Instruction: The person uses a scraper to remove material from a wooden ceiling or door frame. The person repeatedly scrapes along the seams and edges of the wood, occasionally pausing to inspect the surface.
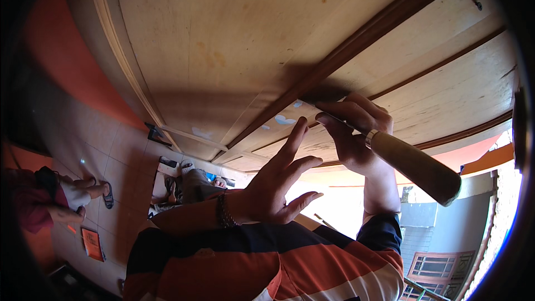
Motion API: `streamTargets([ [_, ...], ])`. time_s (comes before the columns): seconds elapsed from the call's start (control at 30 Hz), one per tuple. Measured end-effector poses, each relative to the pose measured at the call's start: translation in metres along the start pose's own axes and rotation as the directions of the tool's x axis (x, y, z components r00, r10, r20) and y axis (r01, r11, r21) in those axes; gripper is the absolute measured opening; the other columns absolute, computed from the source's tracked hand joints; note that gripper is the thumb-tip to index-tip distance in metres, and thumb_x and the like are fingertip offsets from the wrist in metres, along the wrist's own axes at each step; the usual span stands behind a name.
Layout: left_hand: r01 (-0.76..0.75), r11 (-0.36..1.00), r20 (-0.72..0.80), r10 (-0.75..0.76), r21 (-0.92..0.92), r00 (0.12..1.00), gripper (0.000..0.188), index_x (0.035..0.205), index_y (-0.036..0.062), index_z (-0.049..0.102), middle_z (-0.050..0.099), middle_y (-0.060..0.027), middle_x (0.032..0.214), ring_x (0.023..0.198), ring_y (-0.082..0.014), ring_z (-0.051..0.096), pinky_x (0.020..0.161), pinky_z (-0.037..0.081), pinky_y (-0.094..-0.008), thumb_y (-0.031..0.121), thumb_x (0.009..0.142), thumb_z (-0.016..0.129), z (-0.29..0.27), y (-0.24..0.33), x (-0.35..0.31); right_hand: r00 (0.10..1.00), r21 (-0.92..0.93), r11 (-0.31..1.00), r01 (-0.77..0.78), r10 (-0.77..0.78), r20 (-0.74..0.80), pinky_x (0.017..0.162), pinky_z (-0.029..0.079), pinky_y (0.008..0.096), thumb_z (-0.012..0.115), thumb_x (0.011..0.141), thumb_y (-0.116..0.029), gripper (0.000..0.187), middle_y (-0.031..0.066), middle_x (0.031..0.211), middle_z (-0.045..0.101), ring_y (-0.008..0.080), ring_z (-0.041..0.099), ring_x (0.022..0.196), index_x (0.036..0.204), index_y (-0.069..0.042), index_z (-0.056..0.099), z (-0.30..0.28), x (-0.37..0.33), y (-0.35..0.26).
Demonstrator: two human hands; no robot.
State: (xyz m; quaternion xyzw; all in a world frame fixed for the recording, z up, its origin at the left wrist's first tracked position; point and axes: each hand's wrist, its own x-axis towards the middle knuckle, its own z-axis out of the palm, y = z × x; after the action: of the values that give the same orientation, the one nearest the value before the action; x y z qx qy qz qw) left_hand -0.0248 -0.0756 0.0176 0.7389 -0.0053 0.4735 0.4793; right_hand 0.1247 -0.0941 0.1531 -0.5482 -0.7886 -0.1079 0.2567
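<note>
In my right hand (355, 125) is a tool with a thick wooden handle (418, 167), a metal collar and a thin blade; its exact kind is unclear. My fingers and thumb pinch the blade, whose tip end lies close to a dark brown strip (345, 53) on a pale wooden panel (234, 33). Light bluish-white patches (285, 119) mark the wood beside the tip. Just left of them, my left hand (278, 181) is raised with fingers spread and holds nothing. I cannot tell whether its index fingertip touches the panel. A beaded bracelet (225, 212) circles that wrist.
Pale boards with brown strips fill the upper view. On the tiled floor (117, 161) at left, a person in maroon (33, 200) and another person in grey trousers (195, 184) are nearby. An orange booklet (93, 244) lies there. A building with a window (440, 267) appears lower right.
</note>
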Motion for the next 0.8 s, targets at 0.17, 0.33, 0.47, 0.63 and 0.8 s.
streamTargets([
  [0.17,-0.005,1.000,0.003,0.005,0.013,1.000,0.051,0.123,-0.0049,0.048,0.011,-0.0395,0.149,0.138,-0.0516,0.023,0.109,0.033,-0.0470,0.020,0.084,0.071,-0.002,-0.001,0.001,0.999,-0.008,0.999,0.036,-0.036,-0.026,0.045,0.039,0.0269,0.076,0.071,-0.001,0.017,0.0074,0.065,0.059,0.0150,0.055,0.051,0.088,0.000,0.071,-0.004,0.003,-0.005],
  [0.33,0.015,0.999,0.007,-0.015,0.030,1.000,0.050,0.121,-0.0049,0.050,0.016,-0.0367,0.149,0.138,-0.0489,0.025,0.108,0.034,-0.0460,0.020,0.083,0.072,-0.006,0.004,0.000,0.999,0.007,0.999,0.049,-0.050,0.023,0.045,0.041,0.0277,0.075,0.072,-0.001,0.016,0.0084,0.067,0.060,0.0160,0.057,0.052,0.087,0.000,0.071,-0.004,0.007,-0.004],
  [0.47,0.001,0.999,-0.004,-0.001,0.049,1.000,0.049,0.120,-0.0044,0.051,0.023,-0.0342,0.148,0.137,-0.0474,0.030,0.108,0.035,-0.0451,0.018,0.082,0.072,-0.009,0.008,0.003,0.997,0.019,0.999,0.040,-0.041,0.060,0.045,0.042,0.0281,0.075,0.072,-0.001,0.015,0.0086,0.067,0.060,0.0162,0.058,0.052,0.086,0.000,0.070,-0.007,0.009,-0.004],
  [0.63,-0.004,0.996,-0.046,0.008,0.088,0.999,0.044,0.116,-0.0028,0.054,0.047,-0.0268,0.126,0.114,-0.0398,0.051,0.095,0.044,-0.0424,0.017,0.081,0.073,-0.010,0.013,0.000,0.998,0.003,1.000,0.026,-0.026,0.058,0.045,0.040,0.0289,0.075,0.072,-0.001,0.012,0.0077,0.065,0.059,0.0160,0.056,0.050,0.083,0.000,0.070,-0.013,0.017,-0.015],
  [0.8,-0.016,0.993,-0.080,0.025,0.114,0.996,0.037,0.110,-0.0017,0.057,0.058,-0.0175,0.100,0.090,-0.0319,0.056,0.079,0.046,-0.0400,0.015,0.081,0.072,-0.012,0.021,0.009,0.999,0.024,0.999,0.031,-0.029,-0.044,0.045,0.040,0.0289,0.075,0.072,-0.001,0.013,0.0063,0.063,0.057,0.0149,0.055,0.050,0.084,-0.001,0.071,-0.020,0.022,-0.018],
])
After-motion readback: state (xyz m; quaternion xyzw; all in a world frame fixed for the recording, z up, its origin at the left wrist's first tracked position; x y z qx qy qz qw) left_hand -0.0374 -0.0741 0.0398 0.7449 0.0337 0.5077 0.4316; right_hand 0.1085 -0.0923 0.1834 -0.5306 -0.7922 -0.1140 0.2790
